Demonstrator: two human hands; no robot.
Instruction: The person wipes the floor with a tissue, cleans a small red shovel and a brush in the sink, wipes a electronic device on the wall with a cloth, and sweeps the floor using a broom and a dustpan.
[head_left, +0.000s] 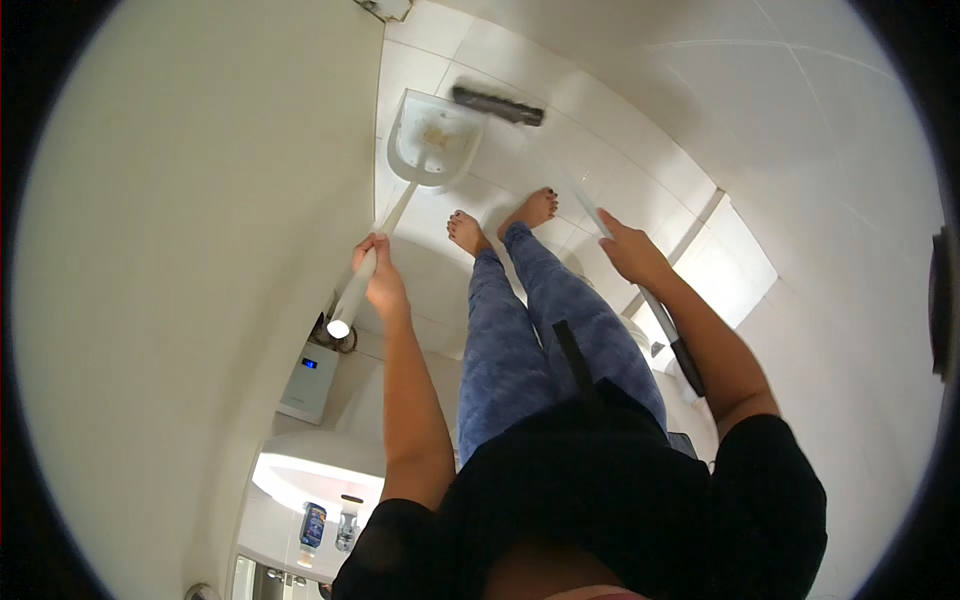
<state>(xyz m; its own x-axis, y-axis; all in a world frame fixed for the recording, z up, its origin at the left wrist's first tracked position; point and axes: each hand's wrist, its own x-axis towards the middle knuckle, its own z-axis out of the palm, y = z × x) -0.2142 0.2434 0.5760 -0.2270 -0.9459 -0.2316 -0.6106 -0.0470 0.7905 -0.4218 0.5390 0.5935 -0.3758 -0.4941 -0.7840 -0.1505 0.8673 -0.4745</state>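
My left hand (382, 274) grips the white tube handle (397, 208) of a long-handled dustpan. The white dustpan (401, 135) rests on the tiled floor ahead of my feet, with some brownish debris (435, 136) in its pan. In my right hand (634, 251) is the pale broom stick (662, 316), whose dark grip end (686, 367) lies along my forearm. The dark broom head (499, 105) is blurred and sits at the dustpan's far right corner; whether the two touch I cannot tell. Part of the stick near the head is too blurred to follow.
A plain pale wall or door (202, 187) rises close on my left. White floor tiles (517, 161) lie under my bare feet (469, 232). Behind on the left are a white box with a lit display (309, 382), a washbasin (322, 450) and a blue bottle (313, 525).
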